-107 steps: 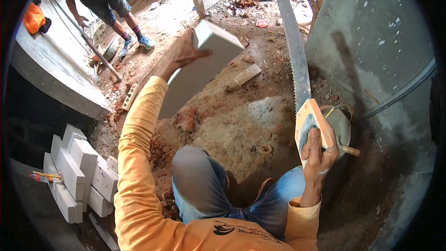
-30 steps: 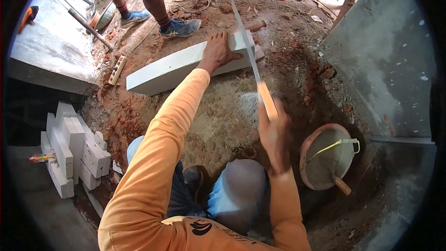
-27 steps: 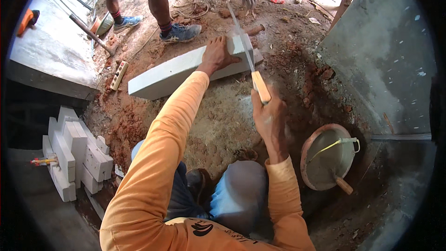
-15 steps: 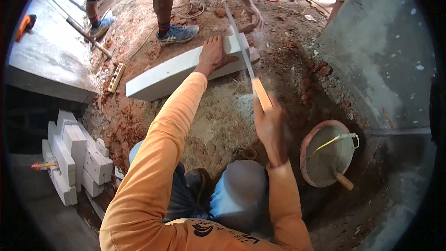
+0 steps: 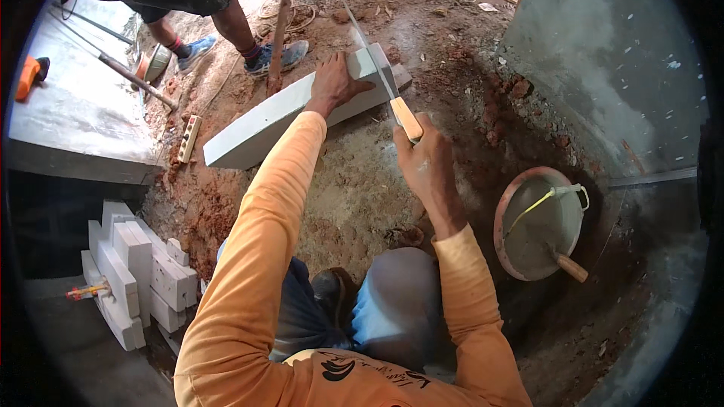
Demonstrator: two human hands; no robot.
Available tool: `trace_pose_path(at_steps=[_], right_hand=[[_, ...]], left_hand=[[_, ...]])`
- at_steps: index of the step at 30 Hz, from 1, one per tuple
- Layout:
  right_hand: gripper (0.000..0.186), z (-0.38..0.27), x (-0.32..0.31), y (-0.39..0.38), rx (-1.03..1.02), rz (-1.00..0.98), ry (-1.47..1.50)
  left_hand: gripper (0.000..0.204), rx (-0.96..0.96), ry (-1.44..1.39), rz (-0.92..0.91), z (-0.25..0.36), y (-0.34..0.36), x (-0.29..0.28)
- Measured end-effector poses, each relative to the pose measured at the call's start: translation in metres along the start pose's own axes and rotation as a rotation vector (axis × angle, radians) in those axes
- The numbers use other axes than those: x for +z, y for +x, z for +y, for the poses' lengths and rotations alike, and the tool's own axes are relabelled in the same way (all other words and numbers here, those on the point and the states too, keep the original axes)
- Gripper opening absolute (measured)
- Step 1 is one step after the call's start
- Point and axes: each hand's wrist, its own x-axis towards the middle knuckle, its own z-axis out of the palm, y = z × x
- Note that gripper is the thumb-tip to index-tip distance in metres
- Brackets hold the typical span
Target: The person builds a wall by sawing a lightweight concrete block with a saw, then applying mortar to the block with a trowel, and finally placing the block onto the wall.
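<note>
A long pale concrete block [image 5: 260, 130] lies slantwise on the dirt ahead of me, its right end farther away. My left hand [image 5: 335, 84] grips its upper edge near that end, fingers over the top and thumb on the near side. Closed round the wooden handle [image 5: 407, 117] of a handsaw is my right hand [image 5: 428, 160]. The saw's blade [image 5: 369, 44] crosses the block just right of my left hand, its tip pointing away. Under the block's right end another pale piece [image 5: 401, 75] shows in part.
Cut blocks [image 5: 134, 267] are stacked at left. A mortar bucket [image 5: 499, 226] with a wooden-handled tool [image 5: 571, 267] stands at right. Beyond the block, another person [image 5: 234, 26] stands beside an upright pole [image 5: 282, 30]. A power strip [image 5: 189, 139] lies near a concrete ledge [image 5: 72, 117].
My right hand and the saw have shifted up and left, away from me. The other person's hand has left the block's far end; a hand now holds an upright pole.
</note>
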Motion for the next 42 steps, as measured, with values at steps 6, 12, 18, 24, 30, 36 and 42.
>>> trace_pose_path(at_steps=[6, 12, 18, 24, 30, 36, 42], right_hand=[[0.029, 0.007, -0.046, -0.123, -0.013, 0.045, 0.080], [0.021, 0.008, 0.014, 0.017, -0.052, 0.010, -0.039], [0.031, 0.005, -0.041, -0.097, 0.039, 0.010, 0.008], [0.027, 0.025, -0.007, -0.045, 0.085, 0.015, 0.035], [0.029, 0.009, -0.002, -0.033, 0.047, -0.071, 0.053], [0.032, 0.019, -0.032, -0.109, 0.041, 0.103, 0.078], [0.023, 0.012, 0.014, 0.008, -0.027, 0.023, 0.034]], left_hand=[[0.084, 0.006, -0.005, -0.070, -0.017, 0.007, -0.008], [0.087, 0.008, 0.001, -0.034, -0.005, 0.010, 0.007], [0.090, -0.062, -0.041, -0.142, -0.012, 0.017, -0.005], [0.092, 0.002, 0.000, 0.023, -0.001, 0.008, 0.007], [0.093, -0.037, -0.044, -0.105, -0.021, 0.008, -0.003], [0.091, 0.015, -0.042, -0.060, -0.016, 0.012, 0.009], [0.091, 0.031, -0.004, -0.063, -0.022, 0.009, 0.009]])
